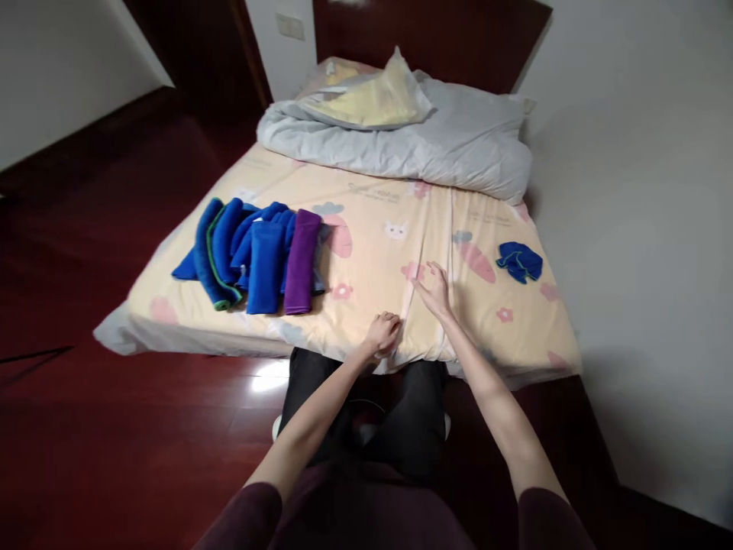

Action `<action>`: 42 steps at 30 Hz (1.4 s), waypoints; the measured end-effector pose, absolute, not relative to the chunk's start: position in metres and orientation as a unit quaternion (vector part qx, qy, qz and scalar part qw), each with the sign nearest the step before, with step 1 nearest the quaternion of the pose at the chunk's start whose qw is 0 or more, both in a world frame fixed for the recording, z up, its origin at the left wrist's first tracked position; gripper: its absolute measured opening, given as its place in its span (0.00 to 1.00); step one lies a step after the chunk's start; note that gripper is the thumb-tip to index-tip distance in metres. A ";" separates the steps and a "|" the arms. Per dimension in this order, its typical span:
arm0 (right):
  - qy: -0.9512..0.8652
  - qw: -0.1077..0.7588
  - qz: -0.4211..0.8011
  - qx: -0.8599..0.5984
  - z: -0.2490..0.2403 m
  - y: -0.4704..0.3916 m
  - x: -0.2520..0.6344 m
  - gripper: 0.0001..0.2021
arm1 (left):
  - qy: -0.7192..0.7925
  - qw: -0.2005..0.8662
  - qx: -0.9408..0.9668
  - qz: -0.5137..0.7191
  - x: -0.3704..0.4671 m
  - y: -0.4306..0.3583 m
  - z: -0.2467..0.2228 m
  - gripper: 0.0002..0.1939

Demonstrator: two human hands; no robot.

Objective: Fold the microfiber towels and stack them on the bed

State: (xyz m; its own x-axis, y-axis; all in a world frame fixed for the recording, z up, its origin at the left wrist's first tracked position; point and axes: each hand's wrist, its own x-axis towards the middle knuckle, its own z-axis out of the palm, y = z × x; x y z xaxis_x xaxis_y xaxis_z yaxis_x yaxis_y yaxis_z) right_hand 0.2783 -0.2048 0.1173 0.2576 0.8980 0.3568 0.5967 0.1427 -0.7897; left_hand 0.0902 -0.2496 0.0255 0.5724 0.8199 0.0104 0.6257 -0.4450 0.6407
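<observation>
My left hand (383, 333) is at the bed's front edge with its fingers curled together; whether it grips the sheet is hidden. Farther forward and to the right, my right hand (434, 289) is over the patterned sheet (378, 260), thumb and fingers apart, holding nothing. To the left of both hands lies a group of rolled and folded cloths: a blue one with green edging (211, 252), a bright blue one (266, 267) and a purple one (302, 263). A crumpled blue cloth (520, 262) rests by itself on the right side of the bed.
A grey quilt (458, 145) is bunched across the far end of the bed, with a pale yellow pillow (378, 99) on top. Behind stands a dark headboard (424, 38). A white wall (641, 229) runs along the right, and dark red floor (143, 428) shows at the left.
</observation>
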 end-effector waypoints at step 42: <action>-0.351 0.540 0.238 -0.727 0.088 -0.538 0.196 0.12 | 0.509 0.147 0.833 0.160 0.125 -0.244 -0.013 0.08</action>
